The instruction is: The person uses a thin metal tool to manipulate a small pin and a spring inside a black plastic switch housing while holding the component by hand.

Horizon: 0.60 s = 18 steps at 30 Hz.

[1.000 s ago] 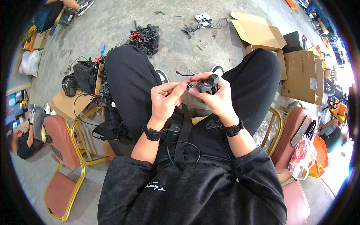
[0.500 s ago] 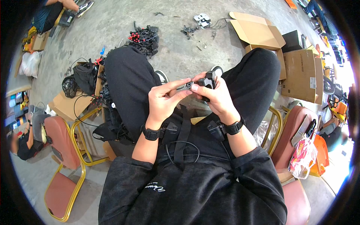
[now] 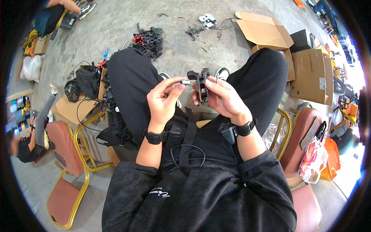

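Here the left hand (image 3: pixel 162 99) pinches a small pale piece (image 3: pixel 186 82) while, just to its right with a gap between, the black bracket-like part (image 3: pixel 202 89) sits gripped in the nearer right hand (image 3: pixel 227 99), long axis pointing away from the person!

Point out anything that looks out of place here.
A tangled, red-flecked black heap sprawls on the grey concrete floor, and small black pieces lie beside a whitish angular part: it looks untidy, everything loose rather than in the open brown cardboard box nearby.
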Available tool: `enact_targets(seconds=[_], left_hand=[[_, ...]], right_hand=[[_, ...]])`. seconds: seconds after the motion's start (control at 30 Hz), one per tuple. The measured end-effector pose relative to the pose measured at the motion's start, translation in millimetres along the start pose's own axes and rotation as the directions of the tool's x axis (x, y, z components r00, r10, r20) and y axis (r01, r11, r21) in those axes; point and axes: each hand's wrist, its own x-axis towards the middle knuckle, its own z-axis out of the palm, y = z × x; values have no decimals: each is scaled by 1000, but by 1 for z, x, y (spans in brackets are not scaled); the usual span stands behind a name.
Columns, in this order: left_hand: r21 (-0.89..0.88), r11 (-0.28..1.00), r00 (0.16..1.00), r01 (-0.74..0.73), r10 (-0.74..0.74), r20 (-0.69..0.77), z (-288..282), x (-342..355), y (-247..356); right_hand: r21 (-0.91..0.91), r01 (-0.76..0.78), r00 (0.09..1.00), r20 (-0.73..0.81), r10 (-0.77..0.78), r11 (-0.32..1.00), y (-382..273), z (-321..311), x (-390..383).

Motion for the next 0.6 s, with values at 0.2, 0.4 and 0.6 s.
enact_targets(seconds=[0.2, 0.4, 0.6], left_hand=[[65, 993, 995, -98, 99, -9, 7, -8, 5], [24, 992, 991, -120, 119, 54, -1, -1, 20], [123, 974, 965, -188, 159, 210, -10, 0, 33]], right_hand=[[-77, 137, 990, -5, -138, 988, 9, 15, 5], [49, 8, 985, 172, -16, 999, 9, 5, 1], [-15, -123, 982, 143, 124, 992, 9, 4, 0]])
